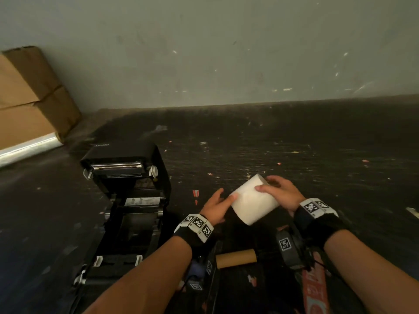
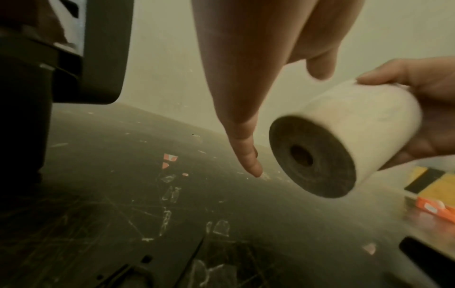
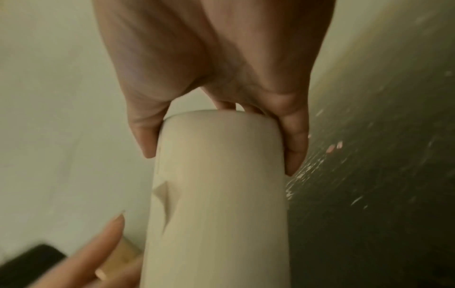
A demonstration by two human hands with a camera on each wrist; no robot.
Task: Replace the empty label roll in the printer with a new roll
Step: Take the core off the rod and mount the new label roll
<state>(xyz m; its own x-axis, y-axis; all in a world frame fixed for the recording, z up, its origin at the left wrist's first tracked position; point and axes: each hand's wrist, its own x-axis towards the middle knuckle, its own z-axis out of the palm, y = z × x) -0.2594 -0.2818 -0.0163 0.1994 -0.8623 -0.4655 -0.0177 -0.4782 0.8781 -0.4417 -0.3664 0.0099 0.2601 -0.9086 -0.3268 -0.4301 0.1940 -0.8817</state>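
Observation:
A new white label roll [image 1: 254,200] hangs tilted above the dark tabletop, and my right hand [image 1: 269,185] grips its far end. The thumb [image 3: 145,136] and fingers clasp the roll [image 3: 221,194] from both sides. My left hand [image 1: 224,197] is open, its straight fingertips at the roll's left side. In the left wrist view the index finger [image 2: 243,148] points down beside the roll's hollow end [image 2: 312,157]. The black printer [image 1: 127,200] stands to the left with its lid raised and its bay bare. An empty brown cardboard core [image 1: 235,258] lies on the table below my hands.
Cardboard boxes [image 1: 29,98] lean against the grey wall at the back left. Scraps of paper and tape dot the scratched dark tabletop [image 1: 294,143]. An orange packet [image 2: 435,210] lies to the right, and a red strap [image 1: 315,291] hangs under my right wrist.

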